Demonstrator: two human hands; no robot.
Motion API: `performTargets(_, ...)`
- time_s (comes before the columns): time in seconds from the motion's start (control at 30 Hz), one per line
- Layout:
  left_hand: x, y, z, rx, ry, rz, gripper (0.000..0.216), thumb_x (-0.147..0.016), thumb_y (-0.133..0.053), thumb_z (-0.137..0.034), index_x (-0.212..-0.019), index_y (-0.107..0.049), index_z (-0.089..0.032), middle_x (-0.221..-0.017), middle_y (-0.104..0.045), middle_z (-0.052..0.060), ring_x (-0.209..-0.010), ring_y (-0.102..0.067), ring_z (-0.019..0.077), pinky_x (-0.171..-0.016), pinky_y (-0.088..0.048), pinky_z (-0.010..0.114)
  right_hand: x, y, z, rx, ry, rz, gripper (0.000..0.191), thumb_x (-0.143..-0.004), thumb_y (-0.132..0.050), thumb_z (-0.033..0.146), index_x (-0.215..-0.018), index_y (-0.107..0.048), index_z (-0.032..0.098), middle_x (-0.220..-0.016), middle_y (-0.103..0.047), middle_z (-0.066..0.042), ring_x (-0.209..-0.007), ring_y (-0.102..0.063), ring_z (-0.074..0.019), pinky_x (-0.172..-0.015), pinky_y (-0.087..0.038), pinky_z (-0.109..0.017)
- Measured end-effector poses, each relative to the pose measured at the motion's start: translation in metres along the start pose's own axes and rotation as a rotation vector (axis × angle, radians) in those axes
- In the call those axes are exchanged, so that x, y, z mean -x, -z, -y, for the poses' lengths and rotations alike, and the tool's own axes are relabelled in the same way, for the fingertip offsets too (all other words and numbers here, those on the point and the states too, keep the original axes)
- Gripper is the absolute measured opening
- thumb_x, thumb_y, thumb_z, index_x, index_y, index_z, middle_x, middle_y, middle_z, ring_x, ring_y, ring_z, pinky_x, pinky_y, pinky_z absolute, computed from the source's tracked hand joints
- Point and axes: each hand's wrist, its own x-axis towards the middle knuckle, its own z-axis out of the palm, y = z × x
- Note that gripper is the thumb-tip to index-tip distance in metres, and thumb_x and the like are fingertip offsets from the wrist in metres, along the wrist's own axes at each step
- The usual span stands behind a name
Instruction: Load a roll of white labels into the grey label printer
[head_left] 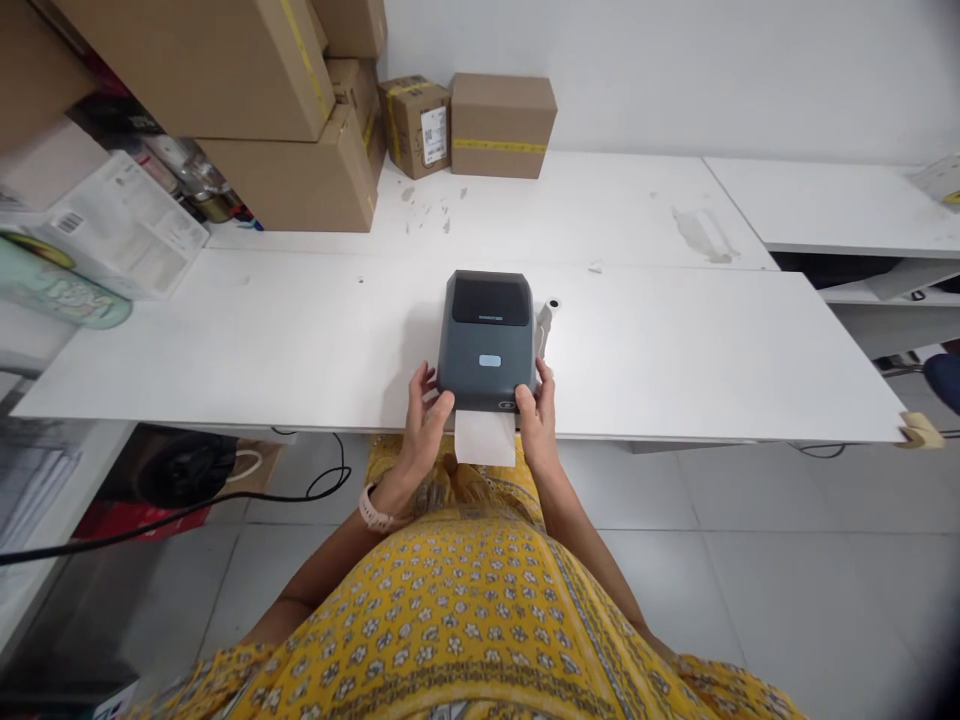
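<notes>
A dark grey label printer (487, 345) stands at the front edge of the white table, with a light button on its top. Out of its front slot hangs a blank white label (485, 438), reaching past the table edge. My left hand (427, 415) grips the printer's front left corner, thumb at the front and fingers along the side. On the opposite corner my right hand (538, 410) holds it in the same way. Just behind the right side lies a small white roll-like piece (550, 312), partly hidden by the printer.
Cardboard boxes (285, 180) are stacked at the back left, with two smaller boxes (501, 125) against the wall. A green bottle (67, 285) lies at the left beside a white carton (124, 225). A black cable (300, 497) hangs below the table. The white tabletop (675, 350) extends right.
</notes>
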Motion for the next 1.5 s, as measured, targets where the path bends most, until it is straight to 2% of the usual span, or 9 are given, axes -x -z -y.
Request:
performTargets(0.13,0.034,0.001,0.006,-0.026,0.211,0.138,0.041,-0.085,-0.064,-0.056,-0.105,-0.062,-0.020,-0.104,-0.068,0.009,-0.094,-0.064,0.0224,-0.081,-0.053,0.036,0.001,0.002,-0.001,-0.038,-0.016,0.019,0.067,-0.098,-0.041,0.058,-0.155,-0.024,0.027,-0.156,-0.043,-0.017,-0.136,-0.053,-0.0291,-0.108,-0.050,-0.050)
performTargets(0.3,0.041,-0.011,-0.011,0.130,0.435,0.416,0.037,-0.079,-0.070,-0.051,-0.067,-0.056,-0.019,-0.061,-0.052,-0.002,-0.057,-0.044,0.0110,-0.056,-0.035,0.028,0.000,0.002,0.002,-0.107,-0.034,0.009,0.066,-0.095,-0.045,0.060,-0.151,-0.031,0.028,-0.156,-0.042,-0.014,-0.141,-0.047,-0.0290,-0.113,-0.046,-0.052)
performTargets(0.57,0.035,-0.007,-0.001,0.138,0.409,0.435,0.040,-0.074,-0.074,-0.052,-0.065,-0.055,-0.018,-0.058,-0.049,-0.003,-0.054,-0.038,0.0089,-0.053,-0.028,0.026,0.003,0.003,0.006,-0.101,-0.011,-0.007,0.065,-0.096,-0.046,0.057,-0.153,-0.030,0.030,-0.154,-0.045,-0.014,-0.139,-0.049,-0.0289,-0.112,-0.046,-0.055)
performTargets(0.7,0.024,0.004,0.005,-0.052,0.330,0.528,0.039,-0.078,-0.070,-0.052,-0.065,-0.059,-0.017,-0.061,-0.055,0.000,-0.058,-0.044,0.0112,-0.056,-0.032,0.027,0.003,0.008,0.029,0.252,0.262,-0.136,0.051,-0.099,-0.047,0.047,-0.148,-0.040,0.034,-0.164,-0.031,-0.008,-0.153,-0.027,-0.0304,-0.118,-0.033,-0.062)
performTargets(0.83,0.011,0.030,-0.013,-0.211,0.198,0.664,0.035,-0.086,-0.065,-0.050,-0.078,-0.067,-0.016,-0.073,-0.065,0.002,-0.066,-0.054,0.0139,-0.061,-0.039,0.027,-0.006,0.012,0.054,0.643,0.558,-0.065,0.030,-0.102,-0.044,0.041,-0.122,-0.066,0.034,-0.163,-0.036,0.002,-0.157,-0.015,-0.0315,-0.122,-0.021,-0.062)
performTargets(1.0,-0.003,0.050,-0.020,-0.320,0.020,0.235,0.036,-0.092,-0.058,-0.052,-0.093,-0.070,-0.019,-0.084,-0.070,0.003,-0.076,-0.061,0.0162,-0.068,-0.047,0.028,-0.019,0.011,0.060,0.835,0.634,0.053,0.031,-0.101,-0.046,0.048,-0.116,-0.067,0.031,-0.158,-0.048,0.001,-0.156,-0.020,-0.0321,-0.124,-0.008,-0.063)
performTargets(1.1,-0.011,0.038,-0.019,-0.265,-0.131,-0.014,0.041,-0.096,-0.052,-0.051,-0.121,-0.066,-0.022,-0.122,-0.069,0.009,-0.110,-0.064,0.0220,-0.092,-0.051,0.035,-0.023,0.010,0.061,0.833,0.631,0.105,0.033,-0.101,-0.045,0.052,-0.113,-0.067,0.030,-0.157,-0.049,0.001,-0.157,-0.019,-0.0323,-0.124,-0.006,-0.065)
performTargets(1.23,-0.015,0.013,-0.020,-0.139,-0.169,0.030,0.054,-0.099,-0.047,-0.053,-0.146,-0.049,-0.027,-0.157,-0.046,0.009,-0.145,-0.042,0.0252,-0.120,-0.036,0.044,-0.023,0.011,0.059,0.802,0.608,0.107,0.034,-0.100,-0.046,0.054,-0.116,-0.065,0.031,-0.158,-0.047,0.001,-0.157,-0.018,-0.0320,-0.124,-0.003,-0.066)
performTargets(1.5,-0.012,0.003,-0.002,-0.095,-0.146,0.041,0.062,-0.101,-0.036,-0.059,-0.155,-0.038,-0.029,-0.167,-0.030,0.004,-0.156,-0.022,0.0229,-0.130,-0.018,0.045,0.003,0.017,0.015,0.285,0.292,-0.058,0.050,-0.106,-0.022,0.048,-0.153,-0.033,0.036,-0.167,-0.029,-0.002,-0.158,-0.016,-0.0250,-0.122,-0.027,-0.062)
